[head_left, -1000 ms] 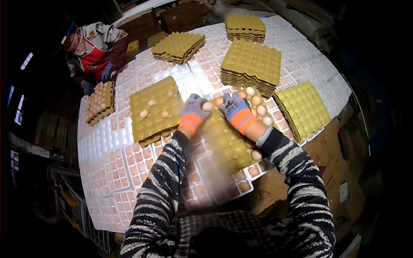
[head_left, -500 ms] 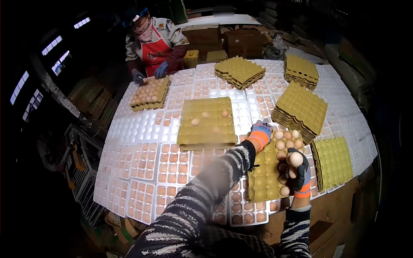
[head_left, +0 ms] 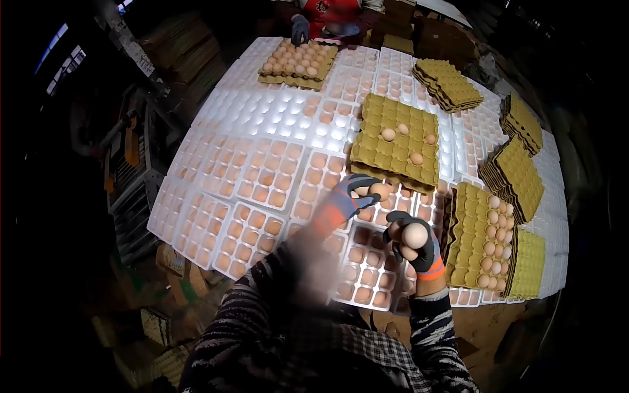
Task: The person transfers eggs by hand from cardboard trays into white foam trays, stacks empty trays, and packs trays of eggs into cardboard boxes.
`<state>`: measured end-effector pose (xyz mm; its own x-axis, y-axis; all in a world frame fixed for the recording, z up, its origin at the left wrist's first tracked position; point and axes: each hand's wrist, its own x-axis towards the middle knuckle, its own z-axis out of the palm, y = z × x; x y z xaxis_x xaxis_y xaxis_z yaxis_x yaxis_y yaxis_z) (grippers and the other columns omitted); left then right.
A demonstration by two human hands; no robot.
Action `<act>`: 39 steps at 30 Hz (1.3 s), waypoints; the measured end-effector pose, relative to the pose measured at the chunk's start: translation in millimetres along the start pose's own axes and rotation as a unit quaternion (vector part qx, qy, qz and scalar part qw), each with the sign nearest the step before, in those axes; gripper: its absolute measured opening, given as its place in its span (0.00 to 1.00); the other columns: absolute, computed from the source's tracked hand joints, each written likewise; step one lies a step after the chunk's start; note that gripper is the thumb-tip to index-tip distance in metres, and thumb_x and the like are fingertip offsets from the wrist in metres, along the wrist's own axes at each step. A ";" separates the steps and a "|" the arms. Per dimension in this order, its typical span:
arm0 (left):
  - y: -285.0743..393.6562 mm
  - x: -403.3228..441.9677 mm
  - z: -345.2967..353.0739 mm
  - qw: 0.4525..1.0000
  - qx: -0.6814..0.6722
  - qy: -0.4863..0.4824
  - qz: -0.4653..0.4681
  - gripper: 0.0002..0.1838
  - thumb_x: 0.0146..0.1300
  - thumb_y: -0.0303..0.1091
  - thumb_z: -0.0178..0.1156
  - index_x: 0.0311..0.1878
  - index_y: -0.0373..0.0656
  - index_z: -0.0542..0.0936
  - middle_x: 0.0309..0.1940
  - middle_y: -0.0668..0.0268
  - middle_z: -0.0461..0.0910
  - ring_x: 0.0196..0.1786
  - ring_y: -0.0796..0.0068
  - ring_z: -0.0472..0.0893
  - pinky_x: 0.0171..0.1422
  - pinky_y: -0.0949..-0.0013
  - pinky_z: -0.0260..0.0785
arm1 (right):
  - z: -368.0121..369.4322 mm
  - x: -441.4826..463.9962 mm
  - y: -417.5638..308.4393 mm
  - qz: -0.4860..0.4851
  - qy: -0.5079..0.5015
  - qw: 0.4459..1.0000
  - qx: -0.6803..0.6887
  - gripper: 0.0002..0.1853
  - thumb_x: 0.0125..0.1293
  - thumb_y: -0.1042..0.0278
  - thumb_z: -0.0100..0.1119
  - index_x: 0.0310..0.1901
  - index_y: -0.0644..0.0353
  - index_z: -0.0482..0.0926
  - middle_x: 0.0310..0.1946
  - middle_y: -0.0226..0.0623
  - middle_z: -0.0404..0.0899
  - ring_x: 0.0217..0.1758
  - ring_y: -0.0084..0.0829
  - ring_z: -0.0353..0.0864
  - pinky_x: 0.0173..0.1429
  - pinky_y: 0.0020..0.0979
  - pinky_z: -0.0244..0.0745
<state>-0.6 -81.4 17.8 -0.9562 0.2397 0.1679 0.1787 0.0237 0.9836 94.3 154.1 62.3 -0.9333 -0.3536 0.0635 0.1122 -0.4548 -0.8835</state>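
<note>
My left hand [head_left: 354, 196], in a grey and orange glove, is closed around eggs [head_left: 379, 191] over the white plastic trays below the middle cardboard tray. To its right my right hand [head_left: 419, 245] is turned palm up, its fingers curled around several eggs [head_left: 414, 236]. The middle cardboard tray [head_left: 373, 147] carries several scattered eggs [head_left: 402, 130]. Right of my right hand lies another cardboard tray [head_left: 465, 229], with eggs [head_left: 496, 249] in its right-hand columns. White trays [head_left: 270, 173] filled with eggs spread under and around both hands.
Across the table a person in a red apron [head_left: 327, 10] has gloved hands at an egg-filled cardboard tray [head_left: 314, 80]. Stacks of cardboard trays [head_left: 514, 177] stand along the right side, with another stack [head_left: 449, 84] at the back. A metal frame [head_left: 134, 170] is left of the table.
The view has swung left. My left hand has left the right-hand cardboard tray and now holds eggs over the white trays. My right hand, holding eggs, has moved left off that tray.
</note>
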 end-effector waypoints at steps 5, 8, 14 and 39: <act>-19.4 -69.6 -179.4 0.972 -0.050 0.177 -0.148 0.22 0.62 0.29 0.73 0.59 0.42 0.82 0.45 0.73 0.84 0.32 0.85 0.80 0.29 0.81 0.71 | 84.2 150.6 63.8 0.004 -0.081 0.951 -0.299 0.23 0.61 0.65 0.71 0.58 0.61 0.83 0.52 0.33 0.85 0.57 0.27 0.81 0.59 0.33 0.78; -29.1 -70.9 -249.6 0.969 0.026 0.221 -0.109 0.22 0.60 0.28 0.73 0.58 0.41 0.82 0.47 0.71 0.84 0.34 0.83 0.79 0.32 0.80 0.70 | 94.6 232.7 106.8 -0.009 -0.037 0.881 -0.473 0.25 0.59 0.48 0.74 0.56 0.52 0.86 0.55 0.39 0.82 0.59 0.39 0.81 0.64 0.37 0.75; -48.1 14.4 -314.6 0.939 0.279 0.199 -0.008 0.24 0.55 0.34 0.76 0.56 0.41 0.85 0.56 0.60 0.80 0.57 0.61 0.82 0.64 0.65 0.74 | 136.8 360.3 132.2 0.025 0.033 0.677 -0.735 0.22 0.61 0.44 0.67 0.53 0.44 0.84 0.57 0.41 0.78 0.59 0.46 0.80 0.60 0.42 0.77; -155.0 200.6 -272.6 0.890 0.437 0.124 -0.046 0.23 0.64 0.33 0.56 0.64 0.51 0.78 0.60 0.59 0.76 0.65 0.51 0.74 0.71 0.52 0.65 | 86.6 417.2 208.7 -0.107 0.034 0.708 -0.697 0.26 0.65 0.65 0.61 0.65 0.52 0.75 0.62 0.47 0.74 0.65 0.53 0.73 0.68 0.48 0.72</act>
<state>-283.2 -301.6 -83.0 -0.9785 -0.0217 0.2052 0.1050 0.8039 0.5855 -242.0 -159.2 -55.4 -0.8971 -0.3377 0.2848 -0.4370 0.7731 -0.4597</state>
